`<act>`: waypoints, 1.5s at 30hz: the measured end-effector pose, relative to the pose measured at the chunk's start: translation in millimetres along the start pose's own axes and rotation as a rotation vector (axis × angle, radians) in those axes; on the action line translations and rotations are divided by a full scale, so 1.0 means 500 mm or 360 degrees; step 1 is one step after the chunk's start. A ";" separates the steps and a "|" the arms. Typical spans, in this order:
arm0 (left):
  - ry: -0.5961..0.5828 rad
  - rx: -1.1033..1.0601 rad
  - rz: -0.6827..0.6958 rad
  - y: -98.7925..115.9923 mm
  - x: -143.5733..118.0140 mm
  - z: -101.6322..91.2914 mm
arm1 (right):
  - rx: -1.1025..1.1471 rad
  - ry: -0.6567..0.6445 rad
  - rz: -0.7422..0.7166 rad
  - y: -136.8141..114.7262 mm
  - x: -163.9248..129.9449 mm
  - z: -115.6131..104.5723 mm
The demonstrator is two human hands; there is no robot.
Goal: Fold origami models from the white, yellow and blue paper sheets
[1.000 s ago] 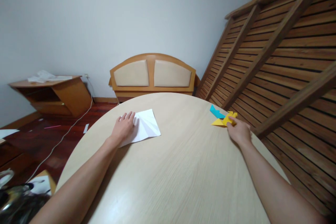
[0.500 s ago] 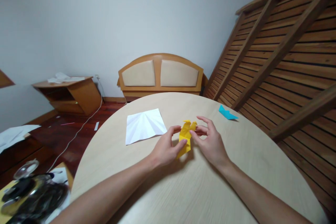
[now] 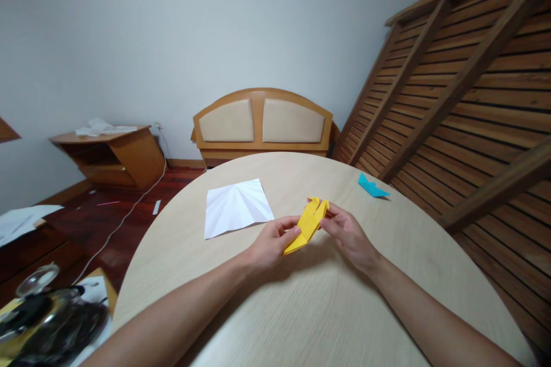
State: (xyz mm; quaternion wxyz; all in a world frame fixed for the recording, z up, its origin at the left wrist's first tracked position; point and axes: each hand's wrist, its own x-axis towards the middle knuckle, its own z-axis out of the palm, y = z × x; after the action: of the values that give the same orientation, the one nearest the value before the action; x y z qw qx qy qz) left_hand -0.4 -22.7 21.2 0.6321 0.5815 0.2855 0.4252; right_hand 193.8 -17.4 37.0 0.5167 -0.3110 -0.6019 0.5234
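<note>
Standing by the wall at the left is a brown cupboard (image 3: pixel 142 155). Next comes the white paper (image 3: pixel 236 206), lying on the round table (image 3: pixel 301 315) with fold lines spread out like a fan. Then the left hand (image 3: pixel 271 243) pinches the near end of the yellow paper (image 3: pixel 306 225), thumb on top. The yellow paper is folded and sits between both hands, just over the table. The right hand (image 3: pixel 350 241) holds its far end with thumb and fingers. Farther right, near the table's edge, is the small folded blue paper (image 3: pixel 372 186), well apart from the hands.
</note>
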 end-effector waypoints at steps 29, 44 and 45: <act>0.0134 0.1032 0.0179 0.013 -0.023 0.017 | 0.0084 0.0196 -0.0023 0.004 0.001 0.004; 0.0503 0.0784 0.0375 0.027 -0.021 0.014 | -0.0102 -0.0106 0.0096 0.028 -0.024 0.065; 0.0527 0.0724 0.0372 0.030 -0.021 0.016 | -0.0105 -0.0087 0.0080 0.025 -0.023 0.066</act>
State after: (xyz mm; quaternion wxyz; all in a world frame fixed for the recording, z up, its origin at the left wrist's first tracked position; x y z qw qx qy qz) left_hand -1.5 -36.4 35.6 0.3773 0.6599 0.4037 0.5091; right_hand 163.9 -35.0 24.5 0.4761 -0.3285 -0.6249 0.5244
